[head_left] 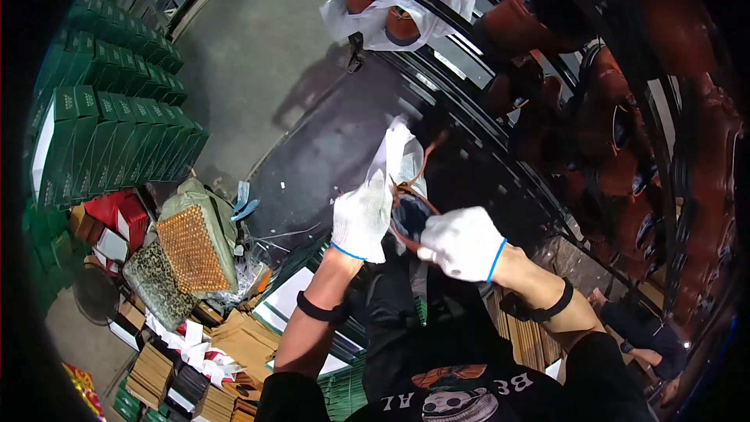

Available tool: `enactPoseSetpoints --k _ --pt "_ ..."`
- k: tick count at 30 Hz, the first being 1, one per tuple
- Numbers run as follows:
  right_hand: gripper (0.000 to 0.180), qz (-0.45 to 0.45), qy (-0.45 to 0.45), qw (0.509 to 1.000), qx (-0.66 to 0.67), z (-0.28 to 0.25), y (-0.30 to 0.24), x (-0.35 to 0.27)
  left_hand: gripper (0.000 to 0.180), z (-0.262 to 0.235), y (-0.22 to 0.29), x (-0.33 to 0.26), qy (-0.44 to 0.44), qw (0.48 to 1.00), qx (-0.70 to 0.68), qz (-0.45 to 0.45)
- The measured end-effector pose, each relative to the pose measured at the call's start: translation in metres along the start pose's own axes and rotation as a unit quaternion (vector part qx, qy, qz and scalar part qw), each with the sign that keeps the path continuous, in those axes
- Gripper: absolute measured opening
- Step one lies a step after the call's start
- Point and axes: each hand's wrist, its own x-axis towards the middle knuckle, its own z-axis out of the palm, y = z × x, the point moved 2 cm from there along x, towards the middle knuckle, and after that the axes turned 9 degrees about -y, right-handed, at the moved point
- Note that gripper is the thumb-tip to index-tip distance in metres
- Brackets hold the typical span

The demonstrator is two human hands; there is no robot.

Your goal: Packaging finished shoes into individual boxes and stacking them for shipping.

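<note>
Your work is at the centre of the frame: a reddish-brown open-topped item (pixel 412 215) with a dark interior, positioned between your two gloved hands. A thin brown strap (pixel 428 158) rises from its upper edge.

Your right hand (pixel 465 244), right of centre, is closed with its fingers on the lower right rim of the item. Your left hand (pixel 361 217) is against the item's left side, beside a white sheet (pixel 397 144) that extends upward; you cannot tell whether its fingers are clamped on the sheet or the rim.

Behind the item, a dark surface (pixel 301 180) carries small light scraps. A black rack (pixel 437 70) runs from the top of the frame toward the right, with further reddish-brown items (pixel 609 148) along it and a white plastic bag (pixel 344 19) at its upper end.

At the left of the frame, green boxes (pixel 117 144) stand in rows. Below them, a beaded cushion (pixel 195 250) leans beside a patterned cushion (pixel 158 285). At lower right, another person (pixel 644 340) is partly visible.
</note>
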Motion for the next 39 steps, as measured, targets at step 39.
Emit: enactPoseSetpoints --k 39 --pt "0.072 0.463 0.343 0.813 -0.080 -0.036 0.214 -0.014 0.023 0.100 -0.009 0.009 0.037 0.890 -0.425 -0.160"
